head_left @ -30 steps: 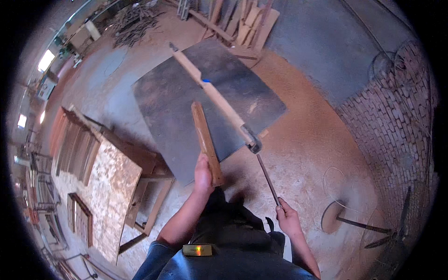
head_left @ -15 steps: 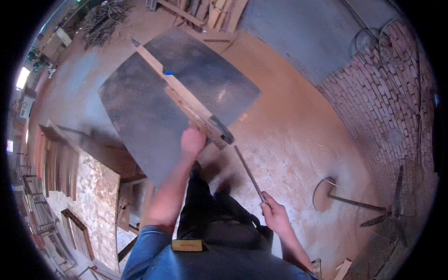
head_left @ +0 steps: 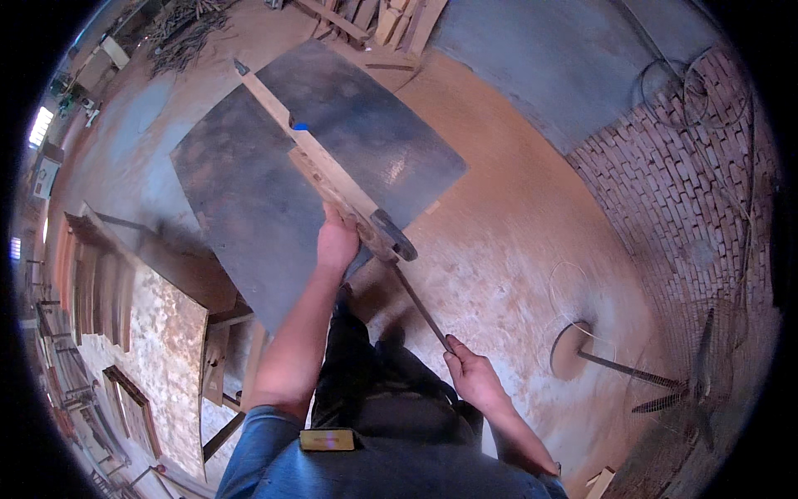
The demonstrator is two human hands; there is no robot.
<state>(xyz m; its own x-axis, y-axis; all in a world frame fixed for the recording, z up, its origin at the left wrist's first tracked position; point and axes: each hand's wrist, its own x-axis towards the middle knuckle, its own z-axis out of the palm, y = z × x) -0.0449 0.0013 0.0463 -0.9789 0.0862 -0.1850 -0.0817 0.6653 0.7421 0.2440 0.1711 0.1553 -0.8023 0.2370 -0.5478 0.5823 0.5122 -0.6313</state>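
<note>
My left hand [head_left: 338, 239] is wrapped around the near part of a narrow wooden piece [head_left: 314, 170] over a dark tabletop. Alongside that piece runs a longer pale wooden bar [head_left: 345, 181] with dark ends and a blue spot [head_left: 300, 127] midway. My right hand [head_left: 475, 376] grips the lower end of a thin dark rod [head_left: 422, 308], whose kind I cannot make out. The rod slants up and left, its far tip meeting the near end of the wooden piece. Whether it presses in or only touches is too small to tell.
The dark square tabletop [head_left: 249, 216] lies ahead. A fan [head_left: 694, 391] on a round base [head_left: 569, 351] stands right, before a stack of bricks [head_left: 657, 175]. At left is a worn board surface [head_left: 166, 333] with upright wooden slats [head_left: 100, 287]. Planks [head_left: 399, 25] lean at the back.
My right hand has moved up and left, bringing the rod's tip from a gap to the near end of the wooden piece. My left hand has shifted slightly along the wood.
</note>
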